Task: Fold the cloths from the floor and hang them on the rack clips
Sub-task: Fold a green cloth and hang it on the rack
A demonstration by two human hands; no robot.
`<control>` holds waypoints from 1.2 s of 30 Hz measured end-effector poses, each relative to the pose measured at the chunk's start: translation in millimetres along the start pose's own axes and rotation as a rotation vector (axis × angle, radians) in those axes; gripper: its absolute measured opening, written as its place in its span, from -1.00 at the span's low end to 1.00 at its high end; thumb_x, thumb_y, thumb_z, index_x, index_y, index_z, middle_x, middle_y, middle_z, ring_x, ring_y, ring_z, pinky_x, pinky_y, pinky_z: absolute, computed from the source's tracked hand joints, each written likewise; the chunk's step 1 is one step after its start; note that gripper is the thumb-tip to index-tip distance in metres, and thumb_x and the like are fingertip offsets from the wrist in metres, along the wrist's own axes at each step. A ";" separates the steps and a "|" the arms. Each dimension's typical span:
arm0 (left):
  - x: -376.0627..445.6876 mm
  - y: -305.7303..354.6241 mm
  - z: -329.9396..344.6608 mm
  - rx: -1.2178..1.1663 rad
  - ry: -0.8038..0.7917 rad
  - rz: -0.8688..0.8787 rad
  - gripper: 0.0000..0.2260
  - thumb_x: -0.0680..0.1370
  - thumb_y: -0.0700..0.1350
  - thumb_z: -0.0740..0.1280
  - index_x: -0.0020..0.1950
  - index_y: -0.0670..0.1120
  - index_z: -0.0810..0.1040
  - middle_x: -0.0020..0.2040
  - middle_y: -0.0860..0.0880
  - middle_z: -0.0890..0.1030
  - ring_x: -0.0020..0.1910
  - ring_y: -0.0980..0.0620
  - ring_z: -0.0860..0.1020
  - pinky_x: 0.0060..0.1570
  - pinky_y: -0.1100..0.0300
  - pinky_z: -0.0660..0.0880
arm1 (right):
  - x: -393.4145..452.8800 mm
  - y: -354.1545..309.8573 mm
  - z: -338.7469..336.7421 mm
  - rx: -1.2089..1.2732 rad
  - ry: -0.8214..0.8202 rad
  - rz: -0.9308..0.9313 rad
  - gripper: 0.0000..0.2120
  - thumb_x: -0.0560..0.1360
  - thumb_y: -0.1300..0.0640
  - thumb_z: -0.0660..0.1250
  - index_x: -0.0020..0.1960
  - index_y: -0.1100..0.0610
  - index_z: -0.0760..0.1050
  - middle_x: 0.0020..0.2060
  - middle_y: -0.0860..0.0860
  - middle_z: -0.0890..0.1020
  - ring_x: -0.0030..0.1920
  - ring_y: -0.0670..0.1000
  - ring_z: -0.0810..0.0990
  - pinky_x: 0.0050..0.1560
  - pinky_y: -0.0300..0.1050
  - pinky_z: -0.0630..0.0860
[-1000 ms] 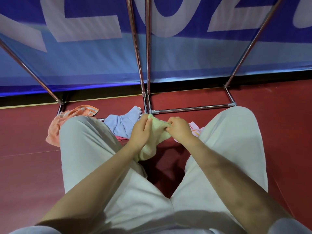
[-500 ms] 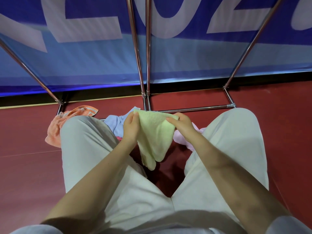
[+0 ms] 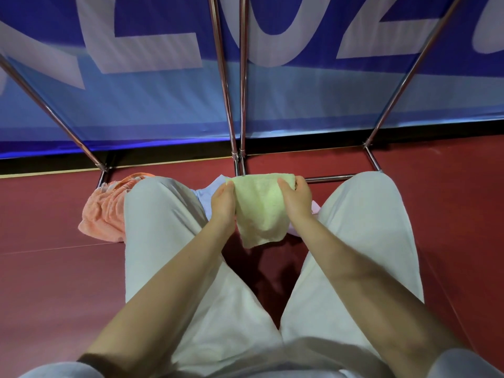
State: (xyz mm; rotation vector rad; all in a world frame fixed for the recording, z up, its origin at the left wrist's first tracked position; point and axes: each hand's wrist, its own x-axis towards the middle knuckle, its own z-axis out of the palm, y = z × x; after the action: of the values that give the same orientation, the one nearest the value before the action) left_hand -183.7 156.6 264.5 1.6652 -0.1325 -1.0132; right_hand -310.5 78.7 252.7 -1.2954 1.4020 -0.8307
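Head view, looking down over a crouching person's knees in pale, smooth trousers (image 3: pixel 163 227). A pale green cloth (image 3: pixel 260 211) of soft, napped terry hangs between the knees, clear of the floor, its top edge stretched level and its body tapering to a loose, slightly ragged lower corner. The left hand (image 3: pixel 223 199) grips the cloth's upper left edge and the right hand (image 3: pixel 297 196) its upper right edge; the fingers of both hands are curled round the fabric. Behind the left knee a crumpled orange cloth (image 3: pixel 105 214), ribbed and looped in texture, lies on the dull red, matt floor (image 3: pixel 54 268). A light blue cloth (image 3: pixel 207 196) shows beside the left hand, and a sliver of pink cloth (image 3: pixel 315 208) beside the right wrist; both are mostly hidden. Slender, polished metal tubes of the rack (image 3: pixel 227 105) rise from floor-level bars in front of a glossy blue banner (image 3: pixel 136 99) with large white lettering
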 end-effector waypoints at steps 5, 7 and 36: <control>-11.6 9.6 16.8 -0.118 0.024 -0.077 -0.88 0.49 -0.07 0.25 -0.22 -0.01 0.54 -0.15 -0.03 0.56 -0.13 -0.01 0.52 -0.02 0.09 0.50 | -7.2 -4.8 12.1 0.059 0.036 0.051 -0.87 0.51 0.09 0.29 -0.11 0.14 0.40 -0.31 -0.08 0.45 -0.29 -0.07 0.40 -0.17 -0.11 0.39; -15.5 9.5 22.7 -0.145 0.021 -0.049 -0.92 0.43 -0.04 0.27 -0.20 0.00 0.54 -0.13 -0.04 0.56 -0.18 -0.01 0.52 -0.07 0.08 0.50 | -10.1 -8.8 16.2 0.057 0.038 0.038 -0.87 0.51 0.10 0.29 -0.10 0.16 0.40 -0.31 -0.08 0.44 -0.31 -0.09 0.40 -0.23 -0.16 0.36; -23.9 21.0 28.0 -0.247 -0.230 0.111 -0.66 0.61 -0.08 0.19 0.23 -0.27 0.56 0.03 -0.21 0.65 -0.05 -0.05 0.64 -0.10 0.12 0.60 | -13.7 -33.9 10.7 -0.076 -0.169 -0.156 -0.71 0.45 -0.07 0.41 0.06 0.06 0.48 -0.11 -0.11 0.60 -0.06 -0.09 0.59 -0.13 -0.20 0.47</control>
State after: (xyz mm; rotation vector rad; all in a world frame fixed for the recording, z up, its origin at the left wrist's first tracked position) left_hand -209.0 141.4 295.1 1.3020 -0.2396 -1.0884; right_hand -292.1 87.3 285.0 -1.5130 1.2207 -0.7579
